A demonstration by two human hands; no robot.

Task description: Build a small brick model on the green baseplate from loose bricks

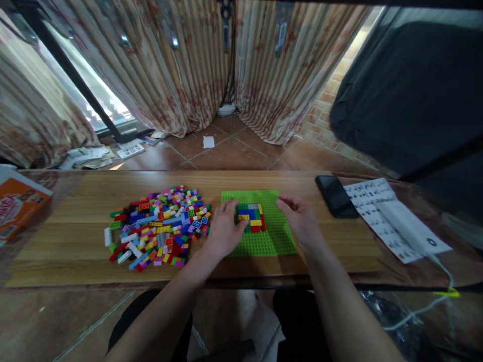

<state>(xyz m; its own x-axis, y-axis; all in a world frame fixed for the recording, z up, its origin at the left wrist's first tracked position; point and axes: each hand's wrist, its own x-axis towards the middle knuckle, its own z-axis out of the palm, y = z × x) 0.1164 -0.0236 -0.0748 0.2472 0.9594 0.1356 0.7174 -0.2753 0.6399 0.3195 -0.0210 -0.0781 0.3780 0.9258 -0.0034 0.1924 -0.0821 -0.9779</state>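
Observation:
A green baseplate (271, 241) lies on the wooden table (75, 241), with a small patch of blue, yellow and red bricks (252, 217) built on it. My left hand (225, 231) rests on the plate's left edge, fingers curled and touching the left side of the built patch. My right hand (300, 217) sits at the plate's right edge, fingers bent inward near the top right corner; what they hold, if anything, is hidden. A heap of loose coloured bricks (158, 226) lies to the left of my left hand.
A black phone (335, 196) and a printed sheet (392, 218) lie at the right of the table. An orange box (18, 203) sits at the far left. A white cable (433, 296) hangs off the right edge. Curtains and tiled floor lie beyond.

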